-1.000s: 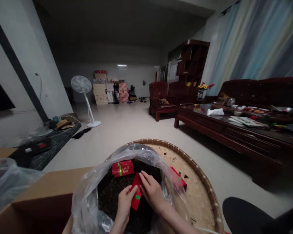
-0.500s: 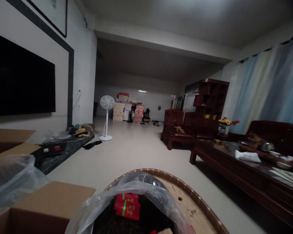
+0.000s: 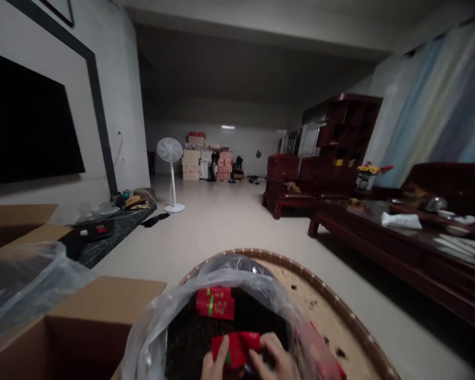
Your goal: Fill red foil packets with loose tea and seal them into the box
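One red packet (image 3: 239, 347), left grip (image 3: 214, 366) pinching its left end, right grip (image 3: 277, 361) its right.

red packet (image 3: 238, 347), green-marked, creased, between left hand (image 3: 214, 367) and right hand (image 3: 279, 361)

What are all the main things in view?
held packet: 1, red-green, front centre
bagged packets: at least 2, red, on dark material
side packet: at least 1, red, front right
plastic bags: 2, clear, front and left
woven tray: 1, tan, front right
cardboard boxes: 2, brown, left
fan: 1, white, floor ahead
screen: 1, black, left wall
stacked boxes: several, pale and red, far
wooden furniture: several pieces, dark brown, right
curtain: 1, blue and cream, right
left hand: 1, bare, on held packet
right hand: 1, bare, on held packet
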Demonstrator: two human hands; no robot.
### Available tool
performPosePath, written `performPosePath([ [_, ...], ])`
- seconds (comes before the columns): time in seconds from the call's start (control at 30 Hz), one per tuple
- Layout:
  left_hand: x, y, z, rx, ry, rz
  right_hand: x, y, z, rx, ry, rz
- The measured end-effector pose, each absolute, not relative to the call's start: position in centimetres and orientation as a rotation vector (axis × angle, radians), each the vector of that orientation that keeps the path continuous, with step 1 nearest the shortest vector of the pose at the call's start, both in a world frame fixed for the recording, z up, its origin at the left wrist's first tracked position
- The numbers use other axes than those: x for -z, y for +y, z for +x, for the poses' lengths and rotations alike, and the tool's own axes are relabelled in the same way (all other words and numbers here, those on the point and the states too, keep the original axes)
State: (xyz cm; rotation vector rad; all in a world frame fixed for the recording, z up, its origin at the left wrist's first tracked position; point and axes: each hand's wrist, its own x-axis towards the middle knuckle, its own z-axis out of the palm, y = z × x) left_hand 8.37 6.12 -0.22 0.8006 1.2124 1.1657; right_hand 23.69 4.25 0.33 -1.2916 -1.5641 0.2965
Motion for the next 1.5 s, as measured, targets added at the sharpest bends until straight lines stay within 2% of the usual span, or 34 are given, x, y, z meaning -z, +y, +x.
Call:
performPosePath([
  [0.17,-1.5,4.7,8.5,-1.199,1.047,0.857,-3.1,2.4,23.7,-0.653,-1.450,-1.404],
  [0.33,-2.1,5.4,8.3,-1.095,0.992,0.778,-3.4,2.3,23.4,-1.238,-1.129,-1.230],
  [0.47,-2.7,5.3,7.6,-1.015,0.916,0.771,-2.9,2.5,22.8,-1.499,-0.990,-1.108],
  [0.63,-3.7,5.0,6.7,-0.986,0.885,0.719,-3.3,2.5,22.8,-1.566,-1.032,-1.040],
  [0.9,-3.0,4.5,5.1,-0.947,0.968,0.827,-4.1,1.9,22.0,-1.873,-0.915,-0.912],
  [1.0,-2.8,4.3,3.9,-1.101,1.172,1.117,-3.2,2.6,21.9,-1.893,-0.944,-0.940],
  [1.07,-3.0,3.9,3.1,-1.218,1.294,1.521,-2.8,3.0,21.5,-1.911,-0.970,-0.927],
  [1.17,-3.2,3.3,2.4,-1.072,1.218,2.231,-2.8,3.2,20.3,-1.947,-0.982,-0.858],
  [1.23,-3.1,3.0,2.2,-0.954,1.128,2.457,-3.2,3.1,19.5,-1.959,-1.006,-0.846],
  [1.43,-1.8,3.3,1.6,-1.027,1.213,2.410,-5.4,3.3,20.1,-1.928,-1.166,-0.937],
  [1.5,-1.5,3.4,1.4,-1.098,1.271,2.330,-5.5,3.3,21.0,-1.799,-1.123,-0.993],
])
